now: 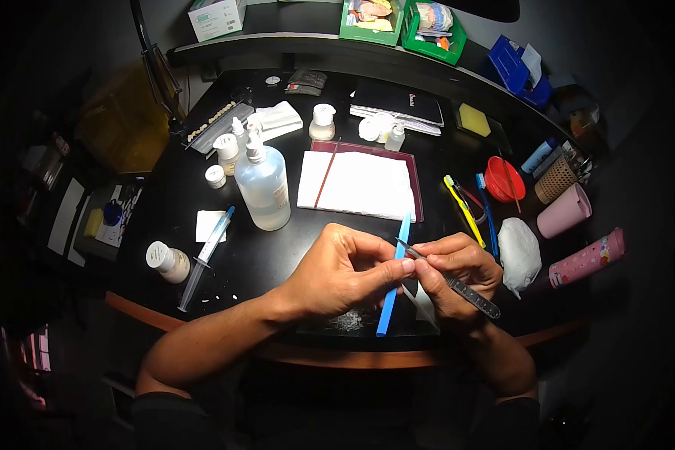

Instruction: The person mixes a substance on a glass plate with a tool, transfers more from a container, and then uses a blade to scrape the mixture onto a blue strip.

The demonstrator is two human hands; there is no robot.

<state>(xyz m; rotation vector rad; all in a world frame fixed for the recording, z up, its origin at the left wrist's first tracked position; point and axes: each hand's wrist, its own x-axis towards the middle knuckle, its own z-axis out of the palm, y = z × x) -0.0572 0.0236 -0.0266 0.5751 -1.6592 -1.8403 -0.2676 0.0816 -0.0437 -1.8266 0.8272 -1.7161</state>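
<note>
My left hand (pixel 334 270) pinches a long, flat-sided blue stick (pixel 387 312) between thumb and fingers near its middle. The stick slants upward over the near edge of the dark table. In my right hand (pixel 457 274) is a slim knife with a dark, marked handle (pixel 472 296). Its pointed end crosses the blue stick close to my left thumb, and both hands almost meet there. Beneath them, pale shavings (pixel 346 321) lie on the tabletop. A whitish flat piece (pixel 421 304) shows partly behind my right hand.
Left of my hands stand a large clear bottle (pixel 262 187), a syringe (pixel 208 255) and a small jar (pixel 168 261). Ahead lies a white folded towel (pixel 360 184) with a thin brush (pixel 328 174). To the right are toothbrushes (pixel 463 210), a red bowl (pixel 505 180) and pink cups (pixel 564 211).
</note>
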